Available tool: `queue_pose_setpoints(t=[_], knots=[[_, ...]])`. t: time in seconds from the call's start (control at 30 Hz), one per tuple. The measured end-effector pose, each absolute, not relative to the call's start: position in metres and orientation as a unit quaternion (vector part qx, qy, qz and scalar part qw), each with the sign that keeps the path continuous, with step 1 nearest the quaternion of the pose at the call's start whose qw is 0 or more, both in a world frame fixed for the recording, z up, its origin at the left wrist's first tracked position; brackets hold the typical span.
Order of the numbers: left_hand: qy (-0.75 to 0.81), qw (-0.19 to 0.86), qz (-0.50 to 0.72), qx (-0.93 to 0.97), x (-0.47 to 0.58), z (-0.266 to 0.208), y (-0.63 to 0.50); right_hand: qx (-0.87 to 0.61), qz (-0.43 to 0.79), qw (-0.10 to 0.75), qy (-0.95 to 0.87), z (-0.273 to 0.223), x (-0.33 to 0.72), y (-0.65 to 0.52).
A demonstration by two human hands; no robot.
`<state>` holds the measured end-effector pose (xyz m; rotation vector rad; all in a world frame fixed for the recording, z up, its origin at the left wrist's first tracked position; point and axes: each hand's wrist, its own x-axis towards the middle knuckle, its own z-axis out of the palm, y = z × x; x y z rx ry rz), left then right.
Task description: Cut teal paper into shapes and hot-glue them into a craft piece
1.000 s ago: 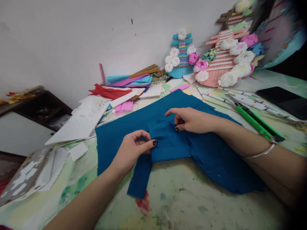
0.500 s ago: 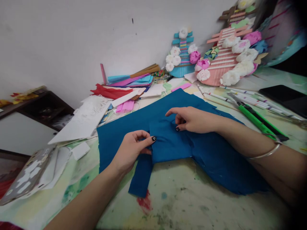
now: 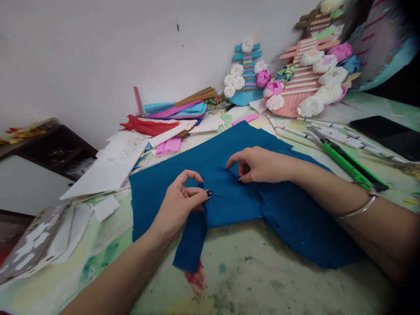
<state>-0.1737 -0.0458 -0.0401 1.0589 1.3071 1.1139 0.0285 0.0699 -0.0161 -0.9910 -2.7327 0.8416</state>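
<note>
A large sheet of dark blue crepe paper [image 3: 164,183] lies over the table in front of me, with a folded section [image 3: 232,205] in its middle. My left hand [image 3: 183,197] pinches the left edge of that folded section between thumb and fingers. On the upper part of the fold rests my right hand [image 3: 256,166], its index finger and thumb curled against the paper; a crease shows between them. A narrow blue strip [image 3: 191,245] sticks out below my left hand. Further right, the blue paper spreads out loosely under my right forearm.
A green utility knife [image 3: 348,164] with its blade out lies right of the paper, near striped sticks [image 3: 295,131] and a black phone [image 3: 387,135]. Flower-decorated lute shapes [image 3: 247,92] lean at the back. Coloured paper [image 3: 177,109] and white sheets [image 3: 108,166] pile up at left.
My left index finger has lifted and bent higher while the thumb stays at the fold's edge. My right hand has pressed slightly into the paper. The view has shifted a little.
</note>
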Motion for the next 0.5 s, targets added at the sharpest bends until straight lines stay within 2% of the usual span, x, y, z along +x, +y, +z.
queue_pose_setpoints(t=[0.3, 0.5], knots=[[0.532, 0.533, 0.426, 0.501, -0.172, -0.049, -0.042, -0.318, 0.247, 0.072, -0.913, -0.017, 0.029, 0.069], [0.523, 0.489, 0.416, 0.56, -0.166, -0.054, -0.038, -0.307, 0.247, 0.089, -0.915, -0.021, 0.026, 0.068]])
